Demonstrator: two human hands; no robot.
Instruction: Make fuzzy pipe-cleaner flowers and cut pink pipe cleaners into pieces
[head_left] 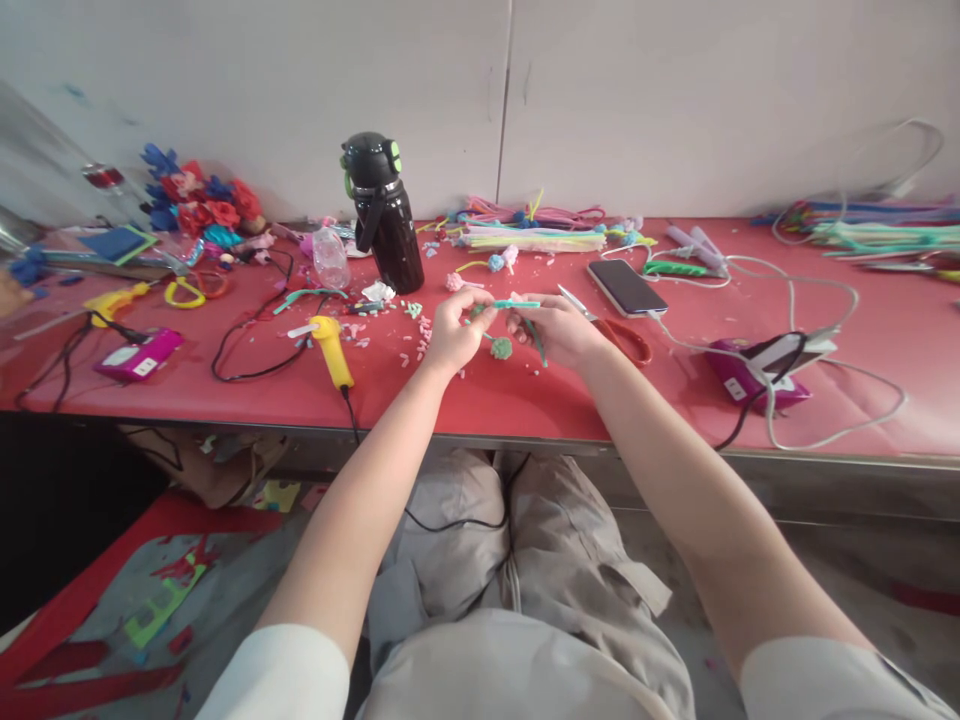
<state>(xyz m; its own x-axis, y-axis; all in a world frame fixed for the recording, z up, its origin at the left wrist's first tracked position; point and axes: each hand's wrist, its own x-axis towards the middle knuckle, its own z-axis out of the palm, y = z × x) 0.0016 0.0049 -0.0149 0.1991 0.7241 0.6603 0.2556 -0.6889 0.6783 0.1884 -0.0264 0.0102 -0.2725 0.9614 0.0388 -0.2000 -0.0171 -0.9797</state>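
Note:
My left hand (459, 328) pinches one end of a teal pipe cleaner (517, 304), held level just above the red table (420, 405). The fingers of my right hand (556, 328) are closed on its other end. A darker green stem (538, 343) hangs down by my right fingers; where its upper end goes is hidden. Between and just below my hands is a fuzzy green ball (501, 348). Small pink clippings (424, 338) lie left of my left hand. Scissors with red handles (628, 342) lie beside my right hand, blades pointing away.
A yellow glue gun (331, 352) lies left, its cord running over the edge. A black bottle (390, 225) stands behind. Pipe cleaner bundles (532, 238) lie at the back. On the right are a phone (626, 288), white cables and a purple box (757, 380). Another person's hand (11, 295) shows far left.

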